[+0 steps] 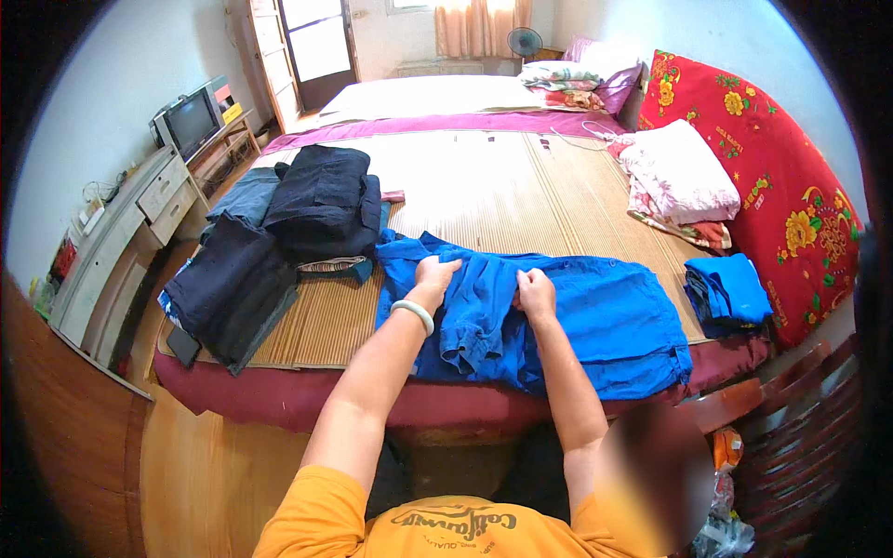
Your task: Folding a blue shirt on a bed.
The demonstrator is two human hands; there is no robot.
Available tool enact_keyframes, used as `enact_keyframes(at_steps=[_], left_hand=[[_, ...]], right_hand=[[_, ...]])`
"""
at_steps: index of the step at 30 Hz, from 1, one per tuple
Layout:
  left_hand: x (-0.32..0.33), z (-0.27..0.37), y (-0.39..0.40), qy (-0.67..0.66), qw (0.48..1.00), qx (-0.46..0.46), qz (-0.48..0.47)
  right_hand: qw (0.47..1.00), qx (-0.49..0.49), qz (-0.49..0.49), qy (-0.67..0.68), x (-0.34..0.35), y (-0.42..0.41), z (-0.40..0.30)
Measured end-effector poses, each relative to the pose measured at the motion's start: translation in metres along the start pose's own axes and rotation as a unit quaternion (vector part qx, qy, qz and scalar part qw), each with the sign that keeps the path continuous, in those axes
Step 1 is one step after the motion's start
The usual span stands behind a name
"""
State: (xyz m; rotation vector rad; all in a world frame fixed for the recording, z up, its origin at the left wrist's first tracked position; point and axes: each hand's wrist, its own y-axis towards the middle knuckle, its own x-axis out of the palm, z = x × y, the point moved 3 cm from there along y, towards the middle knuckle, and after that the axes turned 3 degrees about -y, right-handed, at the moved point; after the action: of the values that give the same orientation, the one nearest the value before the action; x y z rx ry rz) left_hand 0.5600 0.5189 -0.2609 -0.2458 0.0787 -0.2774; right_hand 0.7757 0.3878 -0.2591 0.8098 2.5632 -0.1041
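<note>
A blue long-sleeved garment [600, 321], probably a shirt or jacket, lies spread across the near edge of the bed. My left hand [435, 276], with a pale bangle [413, 314] on its wrist, pinches the cloth near the collar end. Fingers curled, my right hand [536, 294] grips the same garment a little to the right. Between the hands a sleeve [474, 335] runs toward me, its cuff end near the mattress edge. The fingertips of both hands are partly hidden in the fabric.
Stacks of dark folded clothes [321, 202] and dark trousers [230, 286] lie left on the bamboo mat [516, 188]. A folded blue garment [729, 293] sits at right, below a folded quilt [680, 171]. A red flowered panel [753, 181] leans on the wall. A dark phone-like object [183, 347] rests near the left corner.
</note>
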Motion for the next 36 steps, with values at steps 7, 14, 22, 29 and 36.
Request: enact_keyframes(at_steps=[7, 14, 22, 29, 36], left_hand=[[-0.038, -0.001, -0.003, -0.04, 0.997, 0.058, 0.005], [-0.011, 0.042, -0.051, -0.103, 0.978, 0.12, -0.138], [0.003, 0.056, -0.074, -0.086, 0.962, 0.16, -0.205], [-0.017, 0.041, -0.064, -0.083, 0.974, 0.187, -0.097], [-0.036, 0.023, -0.036, 0.087, 0.969, 0.189, 0.133]], right_hand=[[0.987, -0.008, 0.026, 0.159, -0.009, -0.002, -0.005], [0.986, 0.026, -0.001, 0.166, 0.001, -0.01, -0.033], [0.993, 0.092, 0.037, 0.067, -0.001, -0.008, -0.024], [0.994, -0.049, 0.1, -0.001, -0.006, -0.009, -0.022], [0.984, -0.112, 0.139, -0.001, 0.014, -0.017, -0.021]])
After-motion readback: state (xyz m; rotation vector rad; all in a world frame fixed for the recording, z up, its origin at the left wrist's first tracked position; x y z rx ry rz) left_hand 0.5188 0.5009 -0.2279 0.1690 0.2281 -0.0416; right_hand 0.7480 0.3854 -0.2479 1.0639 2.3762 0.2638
